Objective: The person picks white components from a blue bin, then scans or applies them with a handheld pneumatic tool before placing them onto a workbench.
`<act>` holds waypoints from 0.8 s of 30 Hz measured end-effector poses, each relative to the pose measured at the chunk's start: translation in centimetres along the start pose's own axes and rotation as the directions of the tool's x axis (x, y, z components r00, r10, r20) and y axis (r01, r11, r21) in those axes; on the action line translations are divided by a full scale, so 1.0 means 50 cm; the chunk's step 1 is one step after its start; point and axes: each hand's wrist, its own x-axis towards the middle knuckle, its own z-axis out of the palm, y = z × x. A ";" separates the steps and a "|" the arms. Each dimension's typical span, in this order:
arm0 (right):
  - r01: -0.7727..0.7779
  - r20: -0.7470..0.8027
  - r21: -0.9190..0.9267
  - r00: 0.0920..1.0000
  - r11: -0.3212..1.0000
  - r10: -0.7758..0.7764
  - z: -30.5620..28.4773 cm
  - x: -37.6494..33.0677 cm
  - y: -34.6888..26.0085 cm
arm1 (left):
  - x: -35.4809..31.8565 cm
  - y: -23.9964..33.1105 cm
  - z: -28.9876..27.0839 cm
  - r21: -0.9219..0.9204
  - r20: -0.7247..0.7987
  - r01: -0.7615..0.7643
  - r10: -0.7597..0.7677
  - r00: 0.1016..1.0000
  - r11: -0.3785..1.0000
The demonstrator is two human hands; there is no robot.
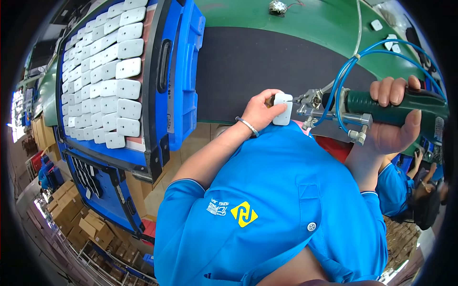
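Observation:
My left hand [261, 112] pinches a small white rounded plate [283, 110] on its edge, between thumb and fingers. In my right hand [398, 117] is a green-bodied air tool [358, 101] with a metal front end and blue hoses; its exact kind I cannot make out. The tool lies nearly level, its narrow tip beside the upper right part of the plate. Whether the tip touches the plate is too small to tell. Many similar white plates [128, 69], each with a small dark hole, lie in overlapping rows in a blue tray at the left.
The blue tray [164, 136] and a blue crate [185, 86] stand left of a black mat [234, 62] on the green table [324, 16]. Blue hoses [377, 53] loop across the right. A small metal part [277, 7] lies at the back. Another person [398, 190] sits at the right.

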 end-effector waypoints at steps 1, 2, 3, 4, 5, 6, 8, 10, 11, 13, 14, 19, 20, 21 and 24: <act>0.001 -0.002 -0.006 1.000 1.000 -0.001 0.000 0.000 -0.001 | 0.001 0.001 0.001 -0.001 0.006 -0.001 0.001 1.000 1.000; 0.001 -0.009 -0.008 1.000 1.000 -0.001 0.001 -0.001 -0.002 | 0.002 0.004 0.002 -0.002 0.018 0.001 -0.001 1.000 1.000; 0.000 -0.016 -0.010 1.000 1.000 0.000 0.003 -0.001 -0.001 | 0.002 0.008 0.003 -0.003 0.030 0.004 -0.004 1.000 1.000; -0.001 -0.022 -0.011 1.000 1.000 0.001 0.004 -0.001 -0.001 | 0.002 0.012 0.004 -0.003 0.040 0.007 -0.007 0.999 1.000; -0.002 -0.028 -0.010 1.000 1.000 0.002 0.004 -0.002 -0.001 | 0.002 0.016 0.004 -0.004 0.049 0.010 -0.010 0.999 1.000; -0.001 -0.030 -0.011 1.000 1.000 0.001 0.003 -0.002 -0.001 | 0.000 0.019 0.005 -0.003 0.050 0.011 -0.011 0.999 1.000; -0.009 0.020 0.007 1.000 1.000 0.009 -0.004 -0.005 -0.002 | -0.004 0.027 0.011 0.024 0.028 -0.002 0.002 1.000 1.000; -0.016 0.071 0.025 0.997 1.000 0.015 -0.007 -0.008 -0.001 | -0.007 0.032 0.014 0.050 0.005 -0.016 0.016 1.000 0.999; -0.018 0.073 0.030 0.997 0.999 0.016 -0.007 -0.010 0.003 | -0.008 0.032 0.013 0.051 0.000 -0.015 0.015 1.000 0.999; -0.020 0.074 0.013 0.997 1.000 0.019 -0.001 -0.015 0.014 | -0.007 0.031 0.012 0.087 -0.004 0.004 -0.003 1.000 0.996; -0.021 0.074 0.004 0.997 1.000 0.021 0.002 -0.017 0.019 | -0.006 0.031 0.010 0.105 -0.007 0.013 -0.012 1.000 0.994; -0.010 0.041 -0.006 0.999 1.000 0.010 -0.007 0.000 -0.023 | -0.006 0.004 -0.030 0.122 -0.054 -0.010 0.017 0.998 0.993; -0.005 0.027 -0.010 1.000 1.000 0.005 -0.008 0.004 -0.034 | -0.005 0.003 -0.034 0.121 -0.065 -0.021 0.029 0.997 0.992; -0.008 0.027 -0.006 1.000 1.000 0.008 -0.008 0.003 -0.037 | -0.007 0.002 -0.034 0.122 -0.068 -0.017 0.026 0.997 0.992; 0.008 0.027 -0.047 1.000 0.999 -0.006 -0.007 -0.004 -0.045 | -0.012 0.005 -0.033 0.002 -0.152 -0.039 0.039 0.988 0.999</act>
